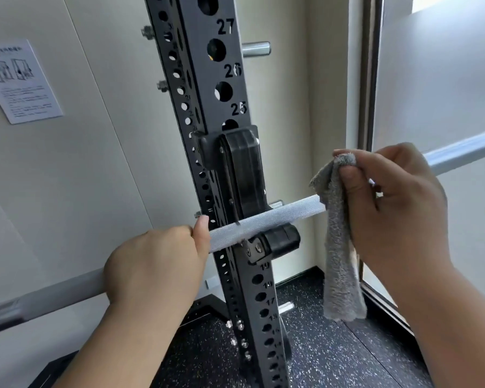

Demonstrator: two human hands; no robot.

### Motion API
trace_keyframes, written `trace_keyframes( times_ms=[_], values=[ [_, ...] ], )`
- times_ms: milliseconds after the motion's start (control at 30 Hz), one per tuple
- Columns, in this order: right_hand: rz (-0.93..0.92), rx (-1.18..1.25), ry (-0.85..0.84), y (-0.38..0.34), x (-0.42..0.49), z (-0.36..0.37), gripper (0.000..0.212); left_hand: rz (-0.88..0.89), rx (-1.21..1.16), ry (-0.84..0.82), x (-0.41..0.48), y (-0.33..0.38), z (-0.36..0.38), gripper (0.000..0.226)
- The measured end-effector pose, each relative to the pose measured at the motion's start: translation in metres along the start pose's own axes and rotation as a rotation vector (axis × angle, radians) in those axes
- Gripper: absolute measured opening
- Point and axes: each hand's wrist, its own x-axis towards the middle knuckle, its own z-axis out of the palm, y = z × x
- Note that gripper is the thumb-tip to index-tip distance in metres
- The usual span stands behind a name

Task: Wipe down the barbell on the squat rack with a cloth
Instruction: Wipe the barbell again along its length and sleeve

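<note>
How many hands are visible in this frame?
2. The left hand grips the barbell left of the rack upright; the right hand holds the cloth right of it. None seems hidden.

The black rack upright [205,107] carries dark numbers beside the large holes of its front face: 27 [225,26], 26 [233,70] and 25 [238,108] near the top, then 19 [264,266], 18 [268,284] and 17 [270,301] lower down. Further numbers below, and the small ones on its side face, are too blurred to read. A paper sheet [20,79] on the wall [95,163] bears two diagrams and lines of print too small to read.
</note>
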Motion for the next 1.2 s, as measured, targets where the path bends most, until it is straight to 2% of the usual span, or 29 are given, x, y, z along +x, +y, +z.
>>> trace_keyframes(
  times_ms=[133, 267, 400, 533, 633, 767, 833, 900, 967, 1100, 1200],
  values=[
    [-0.026, 0.075, 0.07, 0.026, 0.006, 0.022, 0.022, -0.071, 0.003, 0.026, 0.001, 0.007, 0.001, 0.064],
    [-0.249, 0.16, -0.176, 0.035, -0.013, 0.057, 0.021, -0.1, 0.019, 0.045, -0.001, 0.012, -0.003, 0.064],
    [-0.401, 0.17, -0.271, 0.031, -0.019, 0.068, 0.026, -0.13, 0.021, 0.098, 0.001, 0.011, 0.002, 0.071],
    [-0.53, 0.04, -0.4, 0.043, -0.003, 0.059, 0.032, -0.081, 0.027, 0.132, 0.0, 0.024, 0.0, 0.058],
    [-0.481, -0.122, -0.347, 0.058, -0.003, 0.052, 0.034, -0.008, 0.01, 0.169, 0.002, 0.038, 0.001, 0.05],
    [-0.299, -0.15, -0.226, 0.039, -0.02, 0.061, 0.031, 0.022, 0.031, 0.184, 0.011, 0.042, 0.004, 0.06],
    [-0.326, -0.076, -0.229, 0.028, -0.025, 0.069, 0.027, 0.05, 0.059, 0.15, 0.015, 0.04, 0.007, 0.064],
    [-0.435, -0.025, -0.265, 0.027, -0.024, 0.07, 0.027, 0.068, 0.053, 0.165, 0.018, 0.041, 0.008, 0.064],
    [-0.495, -0.09, -0.319, 0.037, -0.018, 0.064, 0.032, 0.035, 0.03, 0.207, 0.019, 0.043, 0.009, 0.062],
    [-0.319, -0.239, -0.214, 0.051, -0.01, 0.053, 0.032, -0.001, -0.006, 0.316, 0.014, 0.047, 0.02, 0.057],
    [-0.301, -0.138, -0.215, 0.043, -0.026, 0.061, 0.023, 0.018, -0.027, 0.405, 0.011, 0.048, 0.024, 0.054]
  ],
)
